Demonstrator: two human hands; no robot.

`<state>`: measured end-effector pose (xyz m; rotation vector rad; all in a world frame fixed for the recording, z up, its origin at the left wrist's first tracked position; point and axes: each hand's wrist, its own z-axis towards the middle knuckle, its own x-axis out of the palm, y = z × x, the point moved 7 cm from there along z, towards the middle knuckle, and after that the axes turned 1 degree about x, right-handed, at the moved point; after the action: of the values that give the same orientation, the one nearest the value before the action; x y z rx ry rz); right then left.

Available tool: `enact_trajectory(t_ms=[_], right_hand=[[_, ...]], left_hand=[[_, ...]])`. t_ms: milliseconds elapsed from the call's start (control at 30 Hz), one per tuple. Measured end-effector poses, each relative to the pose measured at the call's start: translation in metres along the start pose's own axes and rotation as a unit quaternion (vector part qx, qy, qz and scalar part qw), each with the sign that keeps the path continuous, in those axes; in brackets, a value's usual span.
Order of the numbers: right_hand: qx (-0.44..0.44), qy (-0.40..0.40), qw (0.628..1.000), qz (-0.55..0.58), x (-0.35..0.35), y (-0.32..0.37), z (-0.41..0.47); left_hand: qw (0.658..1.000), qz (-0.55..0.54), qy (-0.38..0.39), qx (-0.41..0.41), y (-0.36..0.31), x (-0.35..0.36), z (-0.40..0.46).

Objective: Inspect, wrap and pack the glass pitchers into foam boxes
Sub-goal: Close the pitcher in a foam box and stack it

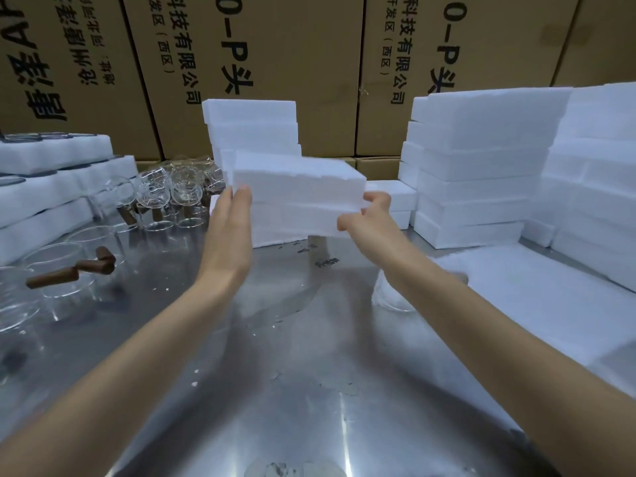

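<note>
- A foam box point(299, 187) is held above the table point(275, 339), in front of a foam stack point(251, 125).
- The left hand point(230, 228) presses flat, fingers straight, against its left end; the right hand point(370, 218) pinches its right edge, likely steadying it.
- Pitchers point(165, 194) wait at left.

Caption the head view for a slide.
Both hands, left hand flat and right hand gripping, hold a foam box above the steel table, glass pitchers alongside.
</note>
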<state>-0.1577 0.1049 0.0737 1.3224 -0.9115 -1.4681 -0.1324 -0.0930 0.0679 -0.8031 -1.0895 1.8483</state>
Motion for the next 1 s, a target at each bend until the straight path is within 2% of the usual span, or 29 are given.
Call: enact_trajectory(t_ms=[100, 233, 467, 567, 833, 900, 1000], right_hand=[[-0.048, -0.005, 0.989, -0.137, -0.003, -0.007, -0.021], [-0.139, -0.065, 0.930, -0.335, -0.003, -0.001, -0.040], [-0.127, -0.036, 0.859, -0.494, 0.003, -0.024, -0.048], [-0.141, -0.073, 0.844, -0.513, -0.005, -0.020, -0.045], [-0.161, -0.143, 0.839, -0.499, -0.027, -0.010, -0.044], [-0.162, -0.156, 0.855, -0.466, -0.034, -0.008, -0.044], [-0.169, -0.205, 0.898, -0.350, -0.056, -0.002, -0.046]], left_hand=[[0.999, 0.014, 0.012, -0.030, 0.016, -0.004, -0.019], [0.997, 0.003, 0.015, -0.072, 0.035, -0.012, -0.039], [0.993, 0.031, 0.015, -0.111, 0.046, -0.015, -0.053], [0.991, 0.035, 0.021, -0.124, 0.051, -0.010, -0.055], [0.988, 0.056, 0.025, -0.139, 0.060, -0.003, -0.056], [0.989, 0.040, 0.029, -0.140, 0.061, -0.002, -0.053], [0.989, 0.023, 0.023, -0.147, 0.063, -0.005, -0.046]])
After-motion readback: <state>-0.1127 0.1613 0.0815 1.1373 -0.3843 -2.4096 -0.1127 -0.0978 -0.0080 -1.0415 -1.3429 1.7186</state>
